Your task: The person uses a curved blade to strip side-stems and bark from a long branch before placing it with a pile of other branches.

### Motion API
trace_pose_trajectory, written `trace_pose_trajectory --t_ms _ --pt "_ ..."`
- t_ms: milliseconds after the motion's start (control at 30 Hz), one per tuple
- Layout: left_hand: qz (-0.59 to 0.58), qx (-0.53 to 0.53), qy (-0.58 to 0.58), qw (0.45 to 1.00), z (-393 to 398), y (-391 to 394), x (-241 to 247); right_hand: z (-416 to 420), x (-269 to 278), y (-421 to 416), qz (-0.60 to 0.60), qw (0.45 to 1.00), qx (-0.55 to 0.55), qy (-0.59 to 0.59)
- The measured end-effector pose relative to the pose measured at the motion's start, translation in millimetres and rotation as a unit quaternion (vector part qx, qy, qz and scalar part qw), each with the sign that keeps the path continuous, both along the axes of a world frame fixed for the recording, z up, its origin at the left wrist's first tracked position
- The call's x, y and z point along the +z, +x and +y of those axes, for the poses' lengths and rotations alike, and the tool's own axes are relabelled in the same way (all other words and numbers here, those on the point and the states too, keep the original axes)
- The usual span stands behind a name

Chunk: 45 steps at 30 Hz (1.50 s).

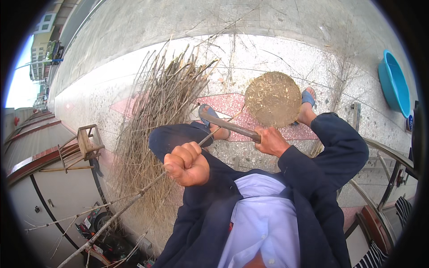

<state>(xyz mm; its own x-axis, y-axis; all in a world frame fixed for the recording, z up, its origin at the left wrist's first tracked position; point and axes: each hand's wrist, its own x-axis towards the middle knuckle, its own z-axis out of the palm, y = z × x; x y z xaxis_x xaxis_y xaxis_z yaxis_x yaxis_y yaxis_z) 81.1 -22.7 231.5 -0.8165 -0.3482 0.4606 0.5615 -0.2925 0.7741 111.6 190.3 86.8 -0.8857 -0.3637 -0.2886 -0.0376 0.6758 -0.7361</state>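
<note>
My left hand point(186, 164) is closed around a long forked branch point(134, 201). Its twiggy end runs to the lower left, and a thinner end reaches up to the right between my knees. In my right hand point(272, 140) is the end of a long, brown chopping tool point(231, 126), perhaps a billhook, that points left above my left foot. The branch and the tool cross in the view; I cannot tell whether they touch. A round chopping block point(273, 100), strewn with wood chips, stands between my feet, just beyond my right hand.
A large heap of cut sticks point(167, 87) lies beside my left leg. Loose twigs point(342, 73) are scattered on the tiled floor point(134, 72). A turquoise basin point(395, 83) is at far right, a wooden stool point(88, 144) at left. Metal tubing point(388, 152) curves beside my right knee.
</note>
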Motion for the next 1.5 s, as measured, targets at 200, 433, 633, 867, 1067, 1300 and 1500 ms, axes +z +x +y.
trace_pose_trajectory --t_ms 200,433,633,867,1067,1300,1500 --pt "-0.011 0.007 -0.004 1.000 -1 -3 4 -1 -12 -3 -0.007 1.000 -0.016 0.023" --pt "-0.014 0.024 0.008 1.000 -9 -9 4 0 -30 -10 -0.027 0.994 -0.032 0.099" --pt "-0.009 -0.144 -0.020 0.989 -34 -14 1 2 -12 3 -0.005 0.998 -0.039 0.050" --pt "0.030 -0.242 0.012 0.970 -54 -9 -13 -7 35 13 0.052 0.996 0.032 -0.064" --pt "0.005 -0.182 -0.006 0.983 -44 -3 -11 -12 -9 24 0.009 0.998 -0.027 -0.049" --pt "-0.001 -0.151 0.025 0.988 -40 0 -11 -19 18 28 0.086 0.996 -0.004 -0.040" --pt "0.009 -0.187 0.021 0.982 -37 1 -16 -3 -10 20 0.053 0.998 -0.027 0.024"
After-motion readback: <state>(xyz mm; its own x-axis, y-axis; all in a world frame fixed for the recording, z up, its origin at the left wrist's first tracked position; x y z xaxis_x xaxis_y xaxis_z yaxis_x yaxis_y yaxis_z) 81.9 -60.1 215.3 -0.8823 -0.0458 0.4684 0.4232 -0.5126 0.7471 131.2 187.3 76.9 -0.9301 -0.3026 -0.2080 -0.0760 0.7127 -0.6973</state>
